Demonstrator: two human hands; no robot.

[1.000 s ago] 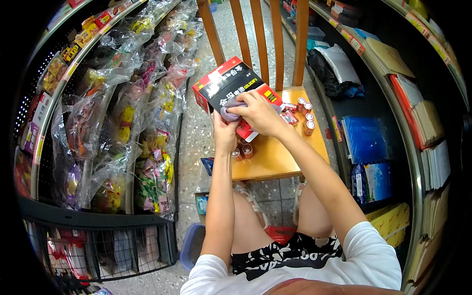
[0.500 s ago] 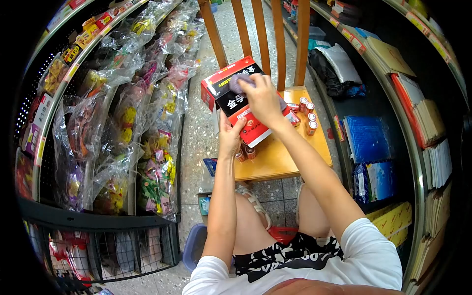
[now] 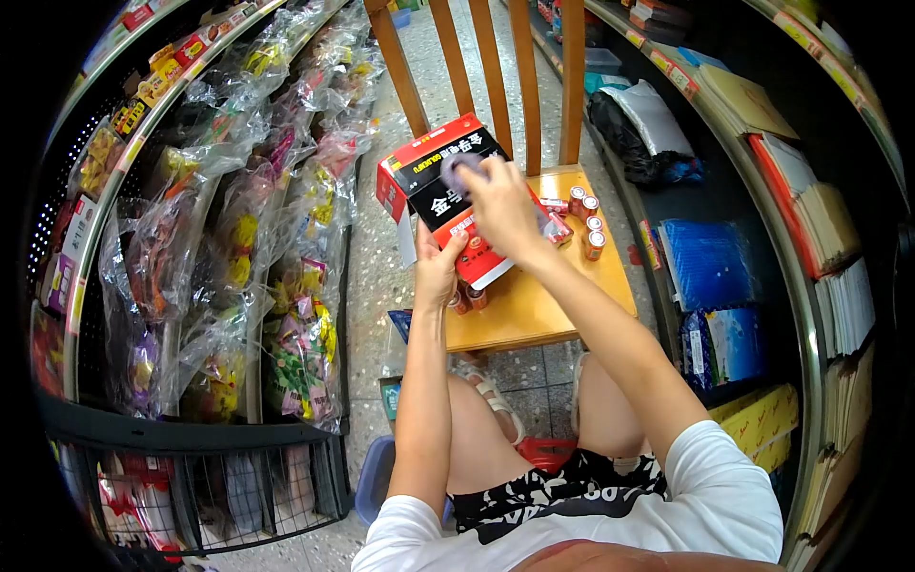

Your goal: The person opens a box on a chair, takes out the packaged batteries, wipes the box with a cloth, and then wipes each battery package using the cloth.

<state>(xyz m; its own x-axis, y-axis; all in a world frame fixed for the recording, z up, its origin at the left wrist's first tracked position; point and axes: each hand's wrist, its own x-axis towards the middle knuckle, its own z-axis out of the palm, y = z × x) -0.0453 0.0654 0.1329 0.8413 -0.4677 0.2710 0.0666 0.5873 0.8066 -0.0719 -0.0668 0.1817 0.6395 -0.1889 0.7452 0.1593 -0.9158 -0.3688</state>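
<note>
A red and black cardboard box (image 3: 440,181) is held tilted above the seat of a wooden chair (image 3: 534,319). My left hand (image 3: 438,267) grips its near lower edge, thumb on the red printed face. Over the box's black face, my right hand (image 3: 505,210) is closed on a purple-grey cloth (image 3: 456,177) that lies against the box; motion blurs its fingers. Several batteries (image 3: 593,229) stand on the seat to the right of the box. More batteries (image 3: 467,299) are partly hidden under the box's near edge.
Shelves of plastic-wrapped goods (image 3: 238,238) line the left side, above a wire basket (image 3: 219,496). On the right shelf are blue packages (image 3: 710,267), a black plastic bag (image 3: 629,143) and stacked envelopes (image 3: 824,229). A blue plastic tub (image 3: 376,477) stands on the floor by my left leg.
My right hand has shifted slightly over the black face with the cloth. The box, chair and shelves appear a little further left in view. My left hand keeps its hold.
</note>
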